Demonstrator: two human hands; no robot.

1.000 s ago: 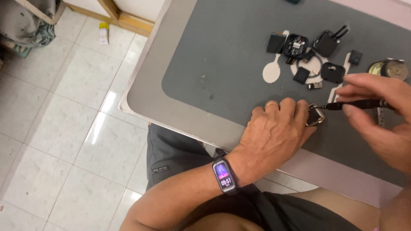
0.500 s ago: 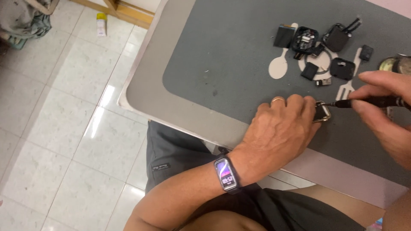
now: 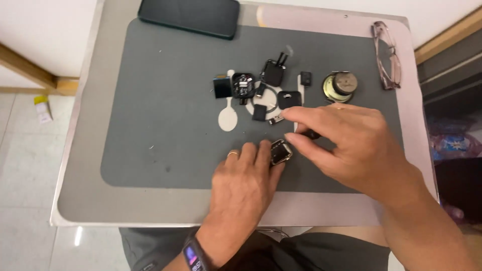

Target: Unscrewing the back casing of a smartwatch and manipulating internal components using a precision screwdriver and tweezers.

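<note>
1. Small yellow-and-white tube or packet point(image 3: 41, 108) lies on the pale tiled floor at far left, well clear of the table.
2. Grey rectangular work mat point(image 3: 150, 125) covers most of the metal-edged table point(image 3: 75, 200).
3. Dark flat phone with black screen point(image 3: 190, 16) rests at the mat's top edge, screen up.
4. Cluster of small black dismantled parts point(image 3: 261, 90) sits at mat centre, with a white spoon-shaped plastic pry tool point(image 3: 228, 116) on its left side and an open square black casing point(image 3: 243, 84) showing its insides.
5. Left hand point(image 3: 243, 183), ring on one finger, lies palm down on the mat; fingertips press and steady a small square metal-framed watch body point(image 3: 281, 152), pinning it from the left. Grip is closed onto it, not a full wrap.
6. Dark smart band with lit screen point(image 3: 192, 256) on the left wrist, bottom edge.
7. The watch body is on the mat, just below the parts cluster, between the two hands.
8. Right hand point(image 3: 351, 145) reaches in from the right, fingers pinched round a thin dark tool point(image 3: 311, 134); tip mostly hidden, just beside the watch body.
9. Round brass-coloured metal tin point(image 3: 340, 85) stands right of the cluster.
10. Pink-framed glasses point(image 3: 386, 55) lie at the table's right rim.
</note>
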